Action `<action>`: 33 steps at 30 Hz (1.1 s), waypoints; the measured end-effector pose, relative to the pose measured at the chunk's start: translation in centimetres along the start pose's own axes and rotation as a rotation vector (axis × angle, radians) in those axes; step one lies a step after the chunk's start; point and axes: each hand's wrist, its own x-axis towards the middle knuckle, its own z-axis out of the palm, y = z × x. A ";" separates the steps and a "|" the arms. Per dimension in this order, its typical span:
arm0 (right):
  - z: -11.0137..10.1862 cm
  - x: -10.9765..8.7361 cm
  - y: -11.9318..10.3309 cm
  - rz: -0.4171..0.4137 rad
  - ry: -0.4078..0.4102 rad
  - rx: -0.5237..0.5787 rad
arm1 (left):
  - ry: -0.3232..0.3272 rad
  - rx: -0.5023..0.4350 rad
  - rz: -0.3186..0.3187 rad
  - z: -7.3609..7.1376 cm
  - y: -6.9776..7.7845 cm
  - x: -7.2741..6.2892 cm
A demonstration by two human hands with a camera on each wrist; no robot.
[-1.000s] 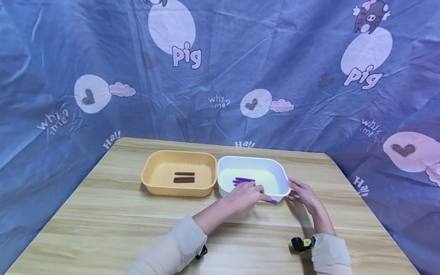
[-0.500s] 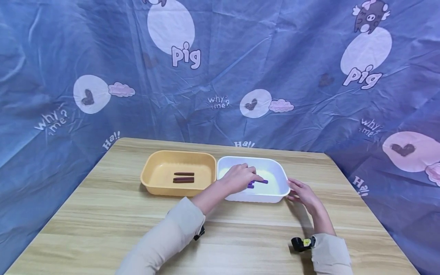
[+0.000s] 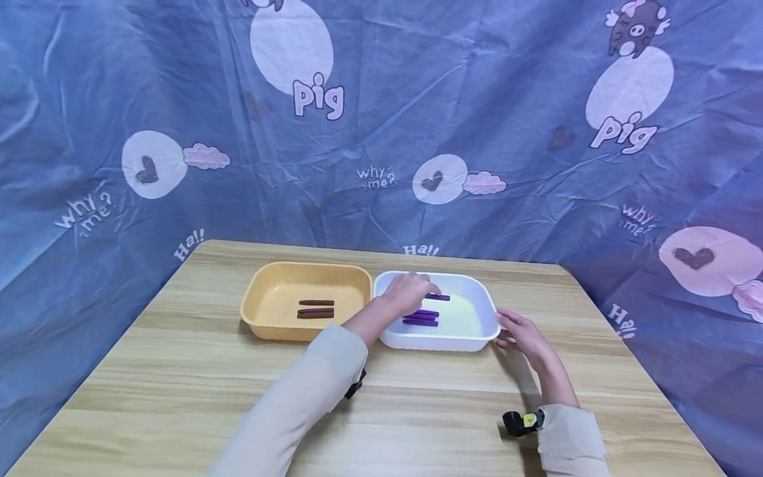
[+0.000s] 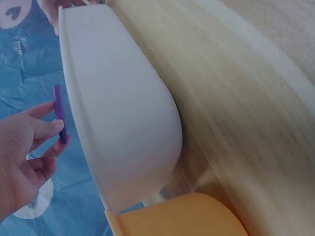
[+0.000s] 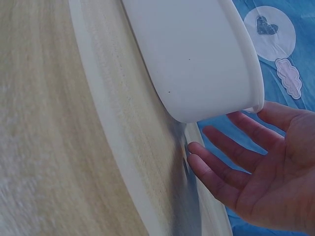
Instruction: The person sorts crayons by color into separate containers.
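Over the far inside of the white plastic basin, my left hand holds a purple crayon. In the left wrist view, thumb and fingers pinch that stick, seen above the rim line. Several more purple crayons lie side by side on the basin floor, partly covered by the left hand. My right hand is at the basin's right end. The right wrist view shows its thumb at the rim and index finger against the outer wall, gripping the corner, with the other fingers spread loosely below.
A yellow-orange basin stands against the white one's left side, with several brown crayons inside. Both sit on a wooden table. A blue printed cloth hangs behind and at the sides.
From the near rim, my left hand has moved back and slightly left over the white basin with the purple crayon, uncovering more of the crayons there. My right hand stays at the corner.
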 end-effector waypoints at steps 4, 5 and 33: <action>0.0 0.0 0.1 -0.002 0.001 0.002 | -0.066 -0.020 -0.062 0.5 -0.7 0.6; 0.1 0.0 0.1 -0.003 0.003 0.003 | -0.079 -0.022 -0.076 0.6 -0.9 0.7; 0.5 0.2 -0.1 -0.001 -0.006 0.004 | -0.147 -0.002 -0.071 4.3 -2.5 0.7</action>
